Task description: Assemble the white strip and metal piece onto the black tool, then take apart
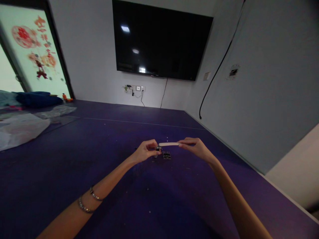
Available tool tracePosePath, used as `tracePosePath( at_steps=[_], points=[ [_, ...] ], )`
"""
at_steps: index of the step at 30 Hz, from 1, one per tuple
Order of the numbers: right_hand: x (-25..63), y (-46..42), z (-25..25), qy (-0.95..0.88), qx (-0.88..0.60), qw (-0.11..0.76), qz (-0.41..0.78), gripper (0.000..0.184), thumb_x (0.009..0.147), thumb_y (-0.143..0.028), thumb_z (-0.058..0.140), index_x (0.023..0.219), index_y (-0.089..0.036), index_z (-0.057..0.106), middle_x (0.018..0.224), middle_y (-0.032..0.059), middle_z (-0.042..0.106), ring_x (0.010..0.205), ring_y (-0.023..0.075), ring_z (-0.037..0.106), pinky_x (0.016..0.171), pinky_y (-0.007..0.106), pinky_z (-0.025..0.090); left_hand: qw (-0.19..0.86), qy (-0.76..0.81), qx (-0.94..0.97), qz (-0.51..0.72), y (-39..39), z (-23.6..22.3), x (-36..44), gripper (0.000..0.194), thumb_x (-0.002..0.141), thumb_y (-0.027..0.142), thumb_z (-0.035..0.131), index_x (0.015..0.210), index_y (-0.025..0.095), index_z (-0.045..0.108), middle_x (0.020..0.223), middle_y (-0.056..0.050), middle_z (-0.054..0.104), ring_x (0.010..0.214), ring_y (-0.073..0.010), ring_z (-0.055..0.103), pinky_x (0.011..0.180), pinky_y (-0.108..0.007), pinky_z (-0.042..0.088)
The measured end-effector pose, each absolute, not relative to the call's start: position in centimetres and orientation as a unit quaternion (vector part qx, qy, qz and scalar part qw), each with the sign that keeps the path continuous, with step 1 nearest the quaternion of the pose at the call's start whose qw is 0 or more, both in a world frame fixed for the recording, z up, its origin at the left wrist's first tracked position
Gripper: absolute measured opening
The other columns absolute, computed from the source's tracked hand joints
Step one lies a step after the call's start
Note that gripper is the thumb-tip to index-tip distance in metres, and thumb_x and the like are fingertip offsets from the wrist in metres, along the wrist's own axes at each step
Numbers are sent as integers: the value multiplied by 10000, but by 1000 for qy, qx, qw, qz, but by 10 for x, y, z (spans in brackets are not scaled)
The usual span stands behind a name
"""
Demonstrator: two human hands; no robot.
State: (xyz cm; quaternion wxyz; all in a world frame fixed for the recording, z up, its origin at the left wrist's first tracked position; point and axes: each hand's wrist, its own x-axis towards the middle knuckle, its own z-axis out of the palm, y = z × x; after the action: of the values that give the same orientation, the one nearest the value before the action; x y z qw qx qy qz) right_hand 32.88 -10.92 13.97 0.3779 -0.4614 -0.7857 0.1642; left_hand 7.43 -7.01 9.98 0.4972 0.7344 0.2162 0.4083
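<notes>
My left hand (146, 151) pinches a small dark part with metallic glints (159, 148) between thumb and fingers; its exact kind is too small to tell. In my right hand (196, 147) is a slim pale stick (169, 144) with a rounded end, held level by its right end. The stick's left end meets or lies just above the small part; I cannot tell whether they touch. Just below the stick, a small dark square piece resembling a circuit board (166, 155) lies on the purple surface (159, 192).
White crumbs dot the surface around my hands. Clear plastic bags (22, 129) and dark blue cloth (38, 99) lie at the far left. A television (161, 39) hangs on the back wall above sockets (138, 88). A black cable (219, 64) dangles along the right wall.
</notes>
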Motion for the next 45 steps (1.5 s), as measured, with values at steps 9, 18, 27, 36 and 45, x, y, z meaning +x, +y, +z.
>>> tracePosePath(
  at_steps=[9,18,27,36,45],
  points=[
    [327,-112,142,-788,-463,373,159,297,764,-446,578,906,-227,719,759,44,659,684,157,558,610,273,409,503,229,732,399,-70,98,75,251,628,246,719,675,140,496,703,0,623,653,-102,578,631,-243,447],
    [325,-113,143,-788,-458,378,163,272,760,-429,593,903,-234,719,782,42,666,717,163,574,631,276,418,491,241,736,399,-71,99,75,232,630,222,715,671,140,502,675,7,599,650,-104,571,624,-240,437],
    [319,-119,148,-800,-451,372,135,279,775,-439,578,921,-245,716,766,40,663,709,164,566,635,285,413,501,236,736,390,-71,98,75,215,642,210,706,690,136,510,677,3,599,653,-105,569,631,-243,430],
    [314,-122,150,-812,-434,369,128,255,777,-421,583,921,-255,713,759,33,663,706,157,565,643,280,418,494,234,741,389,-72,100,76,199,644,215,707,691,130,533,642,15,584,601,-88,544,600,-231,415],
    [318,-119,146,-796,-458,379,114,255,777,-416,584,919,-248,713,775,40,670,718,167,570,647,290,412,496,239,744,378,-70,94,75,202,654,213,697,703,136,516,692,3,603,649,-100,562,625,-238,420]
  ],
)
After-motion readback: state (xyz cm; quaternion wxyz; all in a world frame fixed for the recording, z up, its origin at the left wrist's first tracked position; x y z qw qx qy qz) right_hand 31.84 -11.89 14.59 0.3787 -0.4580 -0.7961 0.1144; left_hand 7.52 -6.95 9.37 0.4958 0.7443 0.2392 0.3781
